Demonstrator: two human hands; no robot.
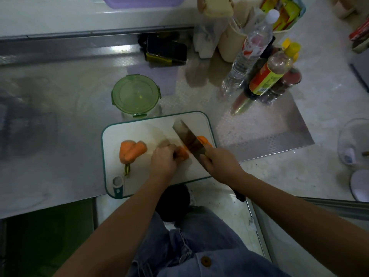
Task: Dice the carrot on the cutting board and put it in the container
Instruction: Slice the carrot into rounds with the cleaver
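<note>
Carrot piece [182, 152] lies near the middle of the cutting board [139, 177], orange, short and stubby, its left part hidden under the fingers. Left hand [163, 158] comes down on it from above, fingers curled over the piece and pinning it to the board. Cut face points right, toward the blade.

Knife [188, 139]: broad cleaver, blade running diagonally from the board's far edge down to the right hand. Its edge sits on or just against the right end of the held piece; can't tell whether it has bitten in. Right hand [221, 163] is closed tight round the handle, which is hidden inside the fist.

Slice [203, 139] already off, lying just right of the blade and partly covered by it. Carrot top [131, 150], a thick lumpy chunk with a bit of green stem [127, 169], rests at the left side of the board, apart from the left hand.

Board is white with a teal rim and sits at the front edge of the steel counter [50, 116].

Container [135, 96]: round, green clip-on lid in place, just beyond the board's far edge. Water bottle [249, 54] and sauce bottle [273, 72] with a yellow cap stand to the right rear. Phone [166, 49] lies by the back wall.
</note>
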